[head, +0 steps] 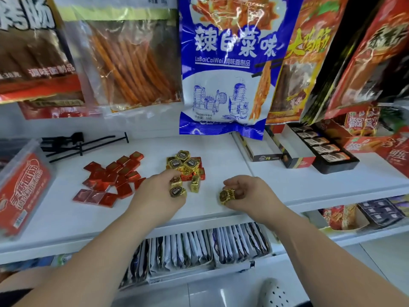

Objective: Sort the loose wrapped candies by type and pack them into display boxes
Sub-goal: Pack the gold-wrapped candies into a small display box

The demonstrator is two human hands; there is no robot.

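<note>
"Head view, then: which step was in hand?"

"Sorting, I judged. The left hand (161,192) gripped two gold candies (177,187) at the near edge of the gold pile (184,162), fingers curled round them. The right hand (250,191) had its fingers clamped on another gold piece (226,197), just right of the pile. The red candies (110,178) lay in their own heap to the left on the white shelf (221,149), though some red showed under the gold pile."

"And packing?"

"Not begun for these, as far as I could tell. The open display box (295,149) sat far right, well apart from both hands, beside a black tray (345,166) of dark wrapped pieces. I reckoned the next move called for carrying the held gold ones across without dropping any."
</note>
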